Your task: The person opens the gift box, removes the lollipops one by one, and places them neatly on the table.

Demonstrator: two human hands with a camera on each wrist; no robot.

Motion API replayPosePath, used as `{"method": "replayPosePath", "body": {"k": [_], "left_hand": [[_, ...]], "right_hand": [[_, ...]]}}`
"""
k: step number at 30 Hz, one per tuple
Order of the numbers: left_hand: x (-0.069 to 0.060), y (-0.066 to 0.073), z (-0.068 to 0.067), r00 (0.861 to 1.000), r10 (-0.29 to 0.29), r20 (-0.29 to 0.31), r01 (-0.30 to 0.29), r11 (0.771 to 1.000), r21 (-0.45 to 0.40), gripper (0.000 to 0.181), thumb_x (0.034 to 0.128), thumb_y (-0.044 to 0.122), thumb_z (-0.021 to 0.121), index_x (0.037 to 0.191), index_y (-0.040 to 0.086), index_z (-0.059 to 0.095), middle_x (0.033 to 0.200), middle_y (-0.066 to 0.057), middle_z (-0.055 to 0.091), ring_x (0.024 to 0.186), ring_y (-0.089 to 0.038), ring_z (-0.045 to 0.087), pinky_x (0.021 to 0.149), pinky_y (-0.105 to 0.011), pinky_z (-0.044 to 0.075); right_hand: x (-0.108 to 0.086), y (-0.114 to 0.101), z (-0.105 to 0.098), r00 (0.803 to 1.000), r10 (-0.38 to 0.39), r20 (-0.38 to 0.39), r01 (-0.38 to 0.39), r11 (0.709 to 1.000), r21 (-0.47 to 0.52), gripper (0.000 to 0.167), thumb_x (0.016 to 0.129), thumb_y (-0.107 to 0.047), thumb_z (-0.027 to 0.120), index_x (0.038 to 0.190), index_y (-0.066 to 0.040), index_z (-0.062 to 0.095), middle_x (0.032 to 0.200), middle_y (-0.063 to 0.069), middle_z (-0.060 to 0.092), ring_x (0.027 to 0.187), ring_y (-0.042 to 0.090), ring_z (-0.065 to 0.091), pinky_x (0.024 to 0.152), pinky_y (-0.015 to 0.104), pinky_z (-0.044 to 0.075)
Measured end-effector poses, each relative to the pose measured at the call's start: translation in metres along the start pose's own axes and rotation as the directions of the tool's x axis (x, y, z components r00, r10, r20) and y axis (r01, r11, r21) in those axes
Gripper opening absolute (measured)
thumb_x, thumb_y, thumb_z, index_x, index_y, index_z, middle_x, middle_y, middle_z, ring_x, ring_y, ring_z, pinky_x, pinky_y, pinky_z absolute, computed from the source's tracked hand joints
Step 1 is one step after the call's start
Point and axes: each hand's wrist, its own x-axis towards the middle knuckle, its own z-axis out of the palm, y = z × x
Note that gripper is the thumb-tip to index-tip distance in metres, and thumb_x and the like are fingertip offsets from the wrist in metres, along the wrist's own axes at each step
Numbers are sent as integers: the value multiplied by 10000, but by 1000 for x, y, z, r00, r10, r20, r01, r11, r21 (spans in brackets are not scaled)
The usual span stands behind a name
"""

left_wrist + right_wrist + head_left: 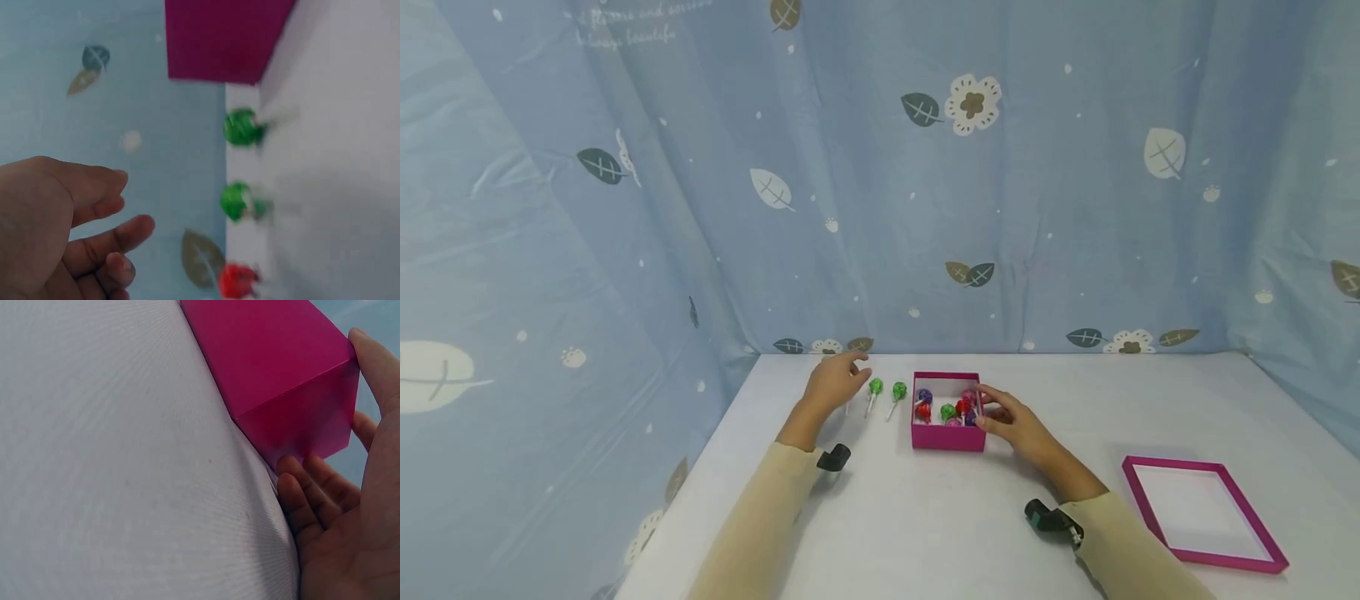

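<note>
Holding the left hand [835, 385] near the counter's [925, 517] far edge, loosely bent, gripping nothing, with thumb and fingers parted; just left of two green lollipops [899, 390], and near a red lollipop [236, 281] in the left wrist view. Gripping the magenta box [947, 438] at its right side with the right hand [1017, 427]. Noting assorted lollipops [922, 412] inside, between both hands; well apart, to the right, a magenta-rimmed lid [1204, 512].
</note>
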Motion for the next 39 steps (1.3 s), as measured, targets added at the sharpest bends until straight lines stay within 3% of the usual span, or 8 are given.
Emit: {"method": "replayPosePath", "body": {"k": [6,12,18,21,26,32,36,39], "left_hand": [[1,33,7,997,76,30,-76,997,6,347,950,346,627,1246,165,654,929,-9,673,716,-136,584,639,-346,488],[3,61,17,986,161,54,-161,987,3,332,951,351,627,1225,169,669,938,16,682,729,-113,590,628,-320,484],[4,86,27,977,198,83,-199,980,5,295,932,319,664,1196,188,682,954,40,692,835,-117,621,735,-319,513],[3,98,34,968,226,107,-232,972,44,280,924,305,677,1185,202,687,953,56,695,876,-123,626,795,-333,510],[2,109,48,951,266,160,-288,948,137,269,925,327,671,1173,227,693,886,123,671,896,-113,592,887,-375,437],[0,118,57,941,274,198,-316,922,226,249,891,350,709,1121,255,716,801,160,656,818,-87,586,772,-344,381],[1,120,63,936,265,233,-326,902,284,255,885,384,709,1113,271,729,890,153,696,848,-91,614,744,-345,358],[3,122,65,934,249,256,-323,895,309,259,885,393,704,1115,276,733,991,153,702,918,-100,624,764,-348,348]], "right_hand": [[8,23,0,1000,12,-14,-12,1000,-5,628,941,-302,656,1498,-190,390,1365,163,449,1129,341,539,919,516,450],[8,24,-1,1000,-5,-11,5,1000,-1,622,935,-326,659,1490,-213,403,1363,161,451,1116,327,548,910,502,462],[9,24,0,1000,-6,-16,6,1000,-15,610,947,-308,647,1493,-205,397,1365,174,449,1118,333,546,908,506,463],[8,24,0,1000,4,-23,-5,1000,-14,615,943,-318,650,1494,-210,398,1359,169,458,1112,330,551,907,505,464],[7,22,0,1000,-11,-22,11,1000,-15,609,950,-300,640,1496,-190,392,1348,181,464,1108,338,560,898,502,473],[7,21,0,1000,3,-10,-3,1000,5,591,953,-274,637,1491,-213,400,1348,173,458,1101,327,558,893,478,479],[6,17,0,1000,-9,3,9,1000,12,596,958,-239,631,1497,-165,388,1343,200,451,1090,344,561,884,489,482],[7,17,-1,1000,-6,-2,6,1000,5,593,957,-250,634,1496,-187,394,1343,185,455,1095,341,559,886,488,479]]}}
